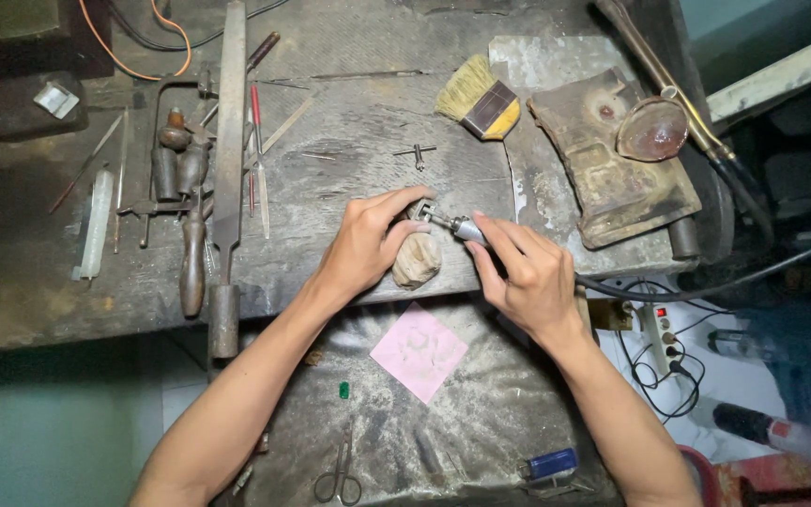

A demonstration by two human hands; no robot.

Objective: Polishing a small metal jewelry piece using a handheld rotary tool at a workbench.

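Both hands meet at the front edge of the worn desk (349, 122), just above a rounded wooden peg (417, 260) that juts out from it. The right hand (527, 272) has its fingers (499, 235) closed narrow around a slim rotary handpiece (466, 228), pen-style, with the flexible black shaft (668, 291) trailing away to the right behind the wrist. The handpiece's long axis runs from lower right to upper left, its tip pointing toward the left hand (368, 239).

The left hand's fingers (404, 199) are pinched shut on a small metal piece (421, 210), held just over the top of the peg. That piece sits right at the handpiece's tip; whether bit and metal actually touch is too small to tell. So the workpiece lies up and to the left of the right fingers, directly in line with the tool, and the left hand is the nearer one, already gripping it.

Below the hands, a pink paper square (419, 350) lies on the grey catch tray (490, 413), with small scissors (338, 479) nearer the body. Left of the left fingers, well apart, a long flat file (230, 141) and several wooden-handled gravers (185, 197) rest on the desk. Beyond the hands lies a bristle brush (479, 97), and beyond the right fingers, a charred soldering block (612, 160).
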